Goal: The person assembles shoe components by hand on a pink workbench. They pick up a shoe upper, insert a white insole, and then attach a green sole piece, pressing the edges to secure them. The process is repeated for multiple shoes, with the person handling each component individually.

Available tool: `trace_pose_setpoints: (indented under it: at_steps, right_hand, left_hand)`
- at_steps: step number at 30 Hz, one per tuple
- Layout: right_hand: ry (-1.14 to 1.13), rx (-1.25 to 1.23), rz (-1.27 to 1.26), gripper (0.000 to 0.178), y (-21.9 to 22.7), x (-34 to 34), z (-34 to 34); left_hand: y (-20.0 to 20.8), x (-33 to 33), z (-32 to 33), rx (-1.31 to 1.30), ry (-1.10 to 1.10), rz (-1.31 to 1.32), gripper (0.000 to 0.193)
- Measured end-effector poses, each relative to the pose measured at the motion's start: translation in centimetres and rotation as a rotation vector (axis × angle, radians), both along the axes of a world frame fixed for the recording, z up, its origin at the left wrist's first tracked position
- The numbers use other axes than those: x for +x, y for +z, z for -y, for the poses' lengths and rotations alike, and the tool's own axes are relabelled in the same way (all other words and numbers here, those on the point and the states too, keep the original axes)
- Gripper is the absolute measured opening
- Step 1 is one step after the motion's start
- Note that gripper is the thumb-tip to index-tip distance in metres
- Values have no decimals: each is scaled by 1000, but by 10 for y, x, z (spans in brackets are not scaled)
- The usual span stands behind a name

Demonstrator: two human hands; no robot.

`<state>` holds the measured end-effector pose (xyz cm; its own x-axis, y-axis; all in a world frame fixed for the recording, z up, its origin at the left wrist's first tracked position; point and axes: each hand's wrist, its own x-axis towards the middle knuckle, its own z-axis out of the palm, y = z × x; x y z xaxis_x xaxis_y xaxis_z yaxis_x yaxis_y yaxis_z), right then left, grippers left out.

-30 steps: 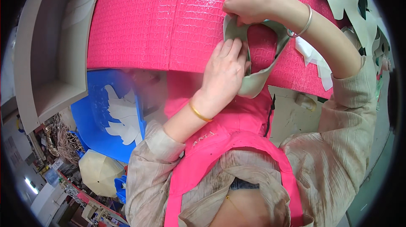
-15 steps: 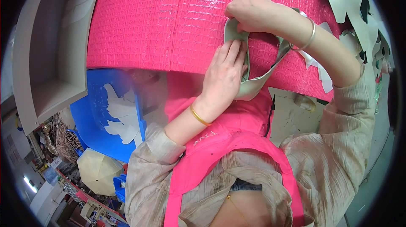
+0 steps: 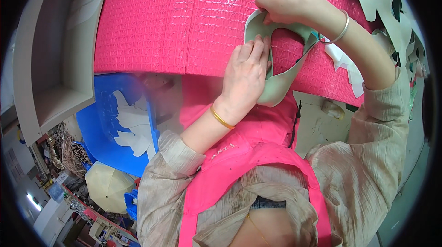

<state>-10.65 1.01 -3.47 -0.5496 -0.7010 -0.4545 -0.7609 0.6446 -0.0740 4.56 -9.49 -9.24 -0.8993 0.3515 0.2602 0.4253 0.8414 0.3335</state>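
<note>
A pale green shoe upper [image 3: 277, 87], formed into a closed loop, lies over the near edge of the pink table, its lower end hanging in front of my apron. My left hand [image 3: 245, 75] grips the loop's left side, fingers together along its inner edge. Curled at the upper's far end is my right hand [image 3: 286, 5], its fingers bent down onto the rim. What its fingertips hold besides the rim is hidden under the hand. A small teal patch shows on the upper's right side, under my right wrist.
The quilted pink tabletop [image 3: 147, 30] spans the front. White cut pieces [image 3: 343, 60] lie at its right; more pale green pieces [image 3: 375, 0] are stacked at the far right. A blue bin [image 3: 103, 132] holding white pieces stands left, below a grey shelf box [image 3: 60, 72].
My right hand has moved slightly farther away and to the right along the upper's far end. The loop has opened wider, and my left hand has shifted a little with it.
</note>
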Motion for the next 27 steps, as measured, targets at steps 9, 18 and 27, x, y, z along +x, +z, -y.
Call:
trace_pose_setpoints:
  at_steps: [9, 18, 27]
  right_hand:
    - [-34, -175, -72, 29, -14, -6, -18]
    - [-108, -103, 185, 33, -6, -19, -15]
    - [-156, 12, 169, 40, -9, -26, -21]
  left_hand:
    - [3, -12, -5, -91, -28, -40, 48]
    - [5, -32, -5, -198, -79, -84, 43]
    - [8, -44, -3, -104, -130, 40, 40]
